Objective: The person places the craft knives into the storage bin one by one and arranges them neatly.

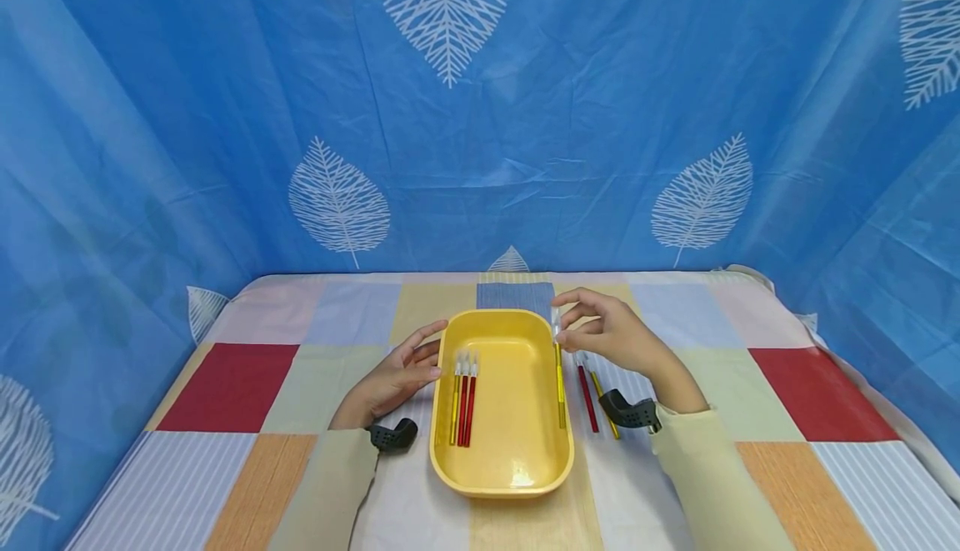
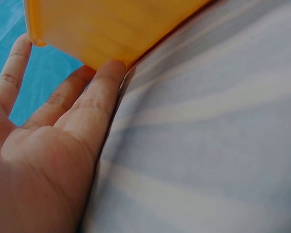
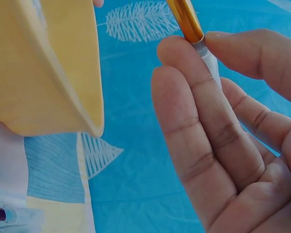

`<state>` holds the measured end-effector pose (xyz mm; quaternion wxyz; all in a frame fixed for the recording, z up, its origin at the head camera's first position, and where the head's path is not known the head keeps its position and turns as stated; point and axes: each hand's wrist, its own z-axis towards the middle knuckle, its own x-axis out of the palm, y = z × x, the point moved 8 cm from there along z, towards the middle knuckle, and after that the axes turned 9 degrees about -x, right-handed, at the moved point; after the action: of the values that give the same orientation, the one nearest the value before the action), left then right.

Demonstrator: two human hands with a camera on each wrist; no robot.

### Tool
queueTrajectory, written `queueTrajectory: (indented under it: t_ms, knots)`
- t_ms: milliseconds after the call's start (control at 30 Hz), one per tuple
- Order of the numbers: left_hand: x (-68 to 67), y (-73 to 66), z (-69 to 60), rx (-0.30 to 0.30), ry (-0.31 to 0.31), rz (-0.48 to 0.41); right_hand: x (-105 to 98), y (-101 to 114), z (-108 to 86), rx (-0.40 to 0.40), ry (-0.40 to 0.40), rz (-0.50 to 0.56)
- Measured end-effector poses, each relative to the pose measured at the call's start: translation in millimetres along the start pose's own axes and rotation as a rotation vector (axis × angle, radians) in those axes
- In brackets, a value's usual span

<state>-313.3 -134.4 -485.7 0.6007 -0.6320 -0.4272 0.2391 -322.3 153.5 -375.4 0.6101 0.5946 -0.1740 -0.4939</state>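
My right hand [image 1: 611,336] pinches a gold craft knife [image 1: 560,384] near its knurled collar, between thumb and fingertips. The knife's clear cap points away from me, and its handle hangs over the right side of a yellow tray [image 1: 517,426]. In the right wrist view the collar and pale cap show between the fingers [image 3: 182,111]. My left hand [image 1: 401,376] rests against the tray's left side; in the left wrist view its extended fingers touch the outer wall. Inside the tray on the left, one gold craft knife [image 1: 454,409] lies beside two red craft knives [image 1: 467,412].
Just right of the tray, a red craft knife [image 1: 588,398] and another gold craft knife [image 1: 604,405] lie on the patchwork tablecloth [image 1: 322,388]. A blue curtain [image 1: 525,117] with white leaf prints hangs behind and at both sides of the table.
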Motion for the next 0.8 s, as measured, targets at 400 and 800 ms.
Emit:
queueTrajectory:
  t_ms: [400,800]
  knots:
    - [1.3,0.6,-0.1,-0.002,0.010,0.010,15,7,5.1,-0.008,0.040,0.007]
    - [-0.4,2.0,-0.4,-0.005,0.014,0.004,35,11,23.0,-0.010,0.079,0.032]
